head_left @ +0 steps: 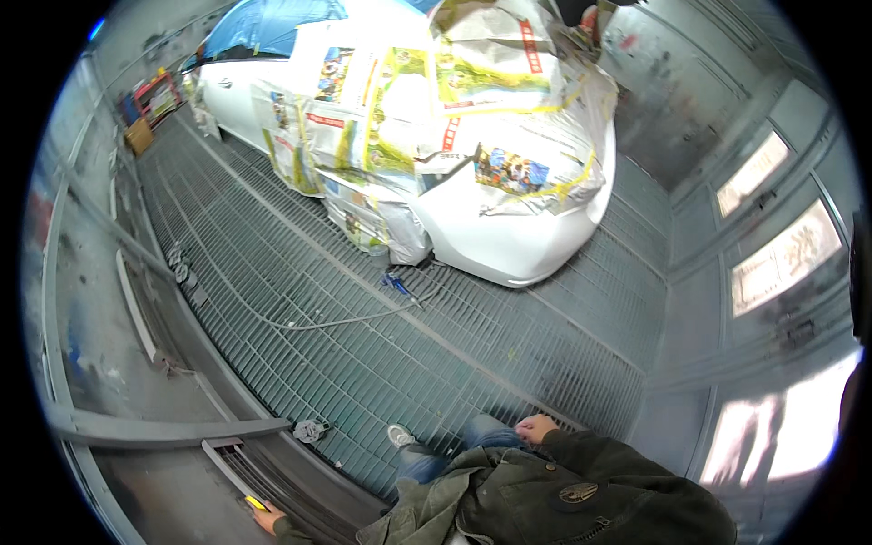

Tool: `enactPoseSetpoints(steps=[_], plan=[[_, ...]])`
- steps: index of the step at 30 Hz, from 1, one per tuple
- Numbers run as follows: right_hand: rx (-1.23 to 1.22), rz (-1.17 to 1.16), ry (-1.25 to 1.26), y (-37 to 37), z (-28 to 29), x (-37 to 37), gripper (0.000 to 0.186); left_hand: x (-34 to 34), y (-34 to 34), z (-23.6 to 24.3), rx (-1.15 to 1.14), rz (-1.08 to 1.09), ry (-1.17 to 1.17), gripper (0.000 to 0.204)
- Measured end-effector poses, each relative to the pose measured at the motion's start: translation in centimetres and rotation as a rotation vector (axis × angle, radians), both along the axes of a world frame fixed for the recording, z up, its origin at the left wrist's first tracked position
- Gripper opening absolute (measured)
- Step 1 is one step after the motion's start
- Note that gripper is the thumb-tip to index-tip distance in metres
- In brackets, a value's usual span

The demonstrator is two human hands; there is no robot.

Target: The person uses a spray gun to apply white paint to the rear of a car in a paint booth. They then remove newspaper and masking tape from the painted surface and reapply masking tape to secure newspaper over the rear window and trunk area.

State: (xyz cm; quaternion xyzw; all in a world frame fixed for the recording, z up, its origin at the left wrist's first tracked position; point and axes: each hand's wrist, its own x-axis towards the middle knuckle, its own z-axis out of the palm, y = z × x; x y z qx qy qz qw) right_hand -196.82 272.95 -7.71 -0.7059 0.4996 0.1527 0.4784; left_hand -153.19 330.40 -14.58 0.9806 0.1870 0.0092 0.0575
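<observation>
At the lower left, my left hand (270,518) is closed on a small flat yellow thing (255,502), whose kind I cannot make out. It is beside the lower end of a long pale rail (227,470) at the wall. My right hand (537,428) hangs in front of my jeans at the lower middle, its fingers curled in; whatever they may hold is hidden. A white car (518,245) stands farther off, apart from both hands, its side and end largely covered with printed masking sheets (400,136) and its windows with blue film (295,23).
A blue air gun (396,284) lies on the slatted floor grating (345,363) near the car, with a grey hose (336,323) curving left. A metal beam (173,431) juts from the left wall. A red rack (156,97) and a cardboard box (138,136) stand at the far left.
</observation>
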Motion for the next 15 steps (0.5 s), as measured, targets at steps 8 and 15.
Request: enactPoseSetpoints(steps=[8, 15], plan=[[-0.047, -0.203, -0.089, 8.7, 1.1, -0.6, 0.025, 0.0, 3.7, -4.2, 0.083, -0.234, -0.56, 0.027], [-0.113, -0.787, -0.209, 19.1, -4.3, -9.6, 0.021, 0.3, -9.1, 1.2, -0.274, -0.897, -0.325, 0.037]])
